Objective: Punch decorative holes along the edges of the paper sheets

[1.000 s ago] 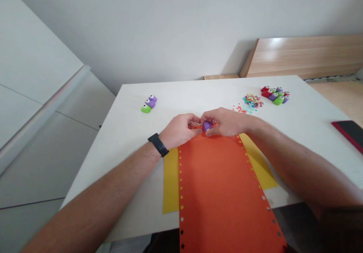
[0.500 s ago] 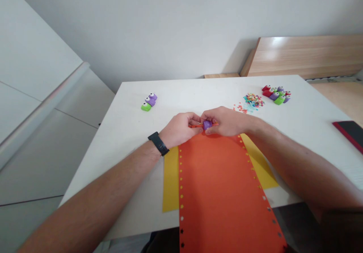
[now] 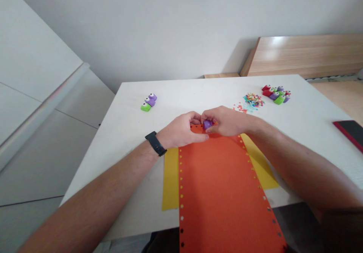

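Note:
An orange sheet [image 3: 218, 185] with small star-shaped holes along its edges lies over a yellow sheet [image 3: 171, 181] and hangs past the table's front edge. At its far edge, my right hand [image 3: 224, 120] grips a small purple block-like punch [image 3: 207, 124] between thumb and fingers. Just left of the punch, my left hand [image 3: 184, 130] holds the sheet's far edge, thumb on top and stretched toward the punch, fingers behind. A black band is on my left wrist.
Several punches with eyes [image 3: 276, 94] stand at the back right; more [image 3: 149, 102] are at the back left. Colourful paper bits [image 3: 253, 100] lie in a pile behind my right hand. A black and red object [image 3: 350, 132] rests at the right edge.
My left thumb has stretched out to the right over the sheet, and the holes along the far edge show more clearly. My right hand has hardly moved.

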